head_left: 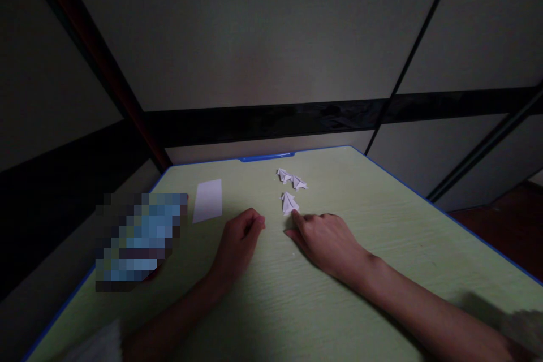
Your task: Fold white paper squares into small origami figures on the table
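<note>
Three white paper figures, folded in a frog-like origami shape, lie on the tabletop. The nearest origami frog [289, 203] has the index fingertip of my right hand [328, 237] on its near edge. That finger is stretched out and the thumb sits apart below it, while the other fingers curl under; nothing is gripped. Farther back, a second origami frog [298, 182] and a third origami frog [283, 175] lie close together. My left hand [242, 232] rests on the table to the left, its fingers curled into a loose fist with nothing visible inside.
A flat white sheet of paper [207, 201] lies left of my left hand. Beyond it, at the table's left edge, is a pixelated bluish object [144, 237]. The pale green table [382, 220] has a blue rim and stands against panelled doors [263, 39].
</note>
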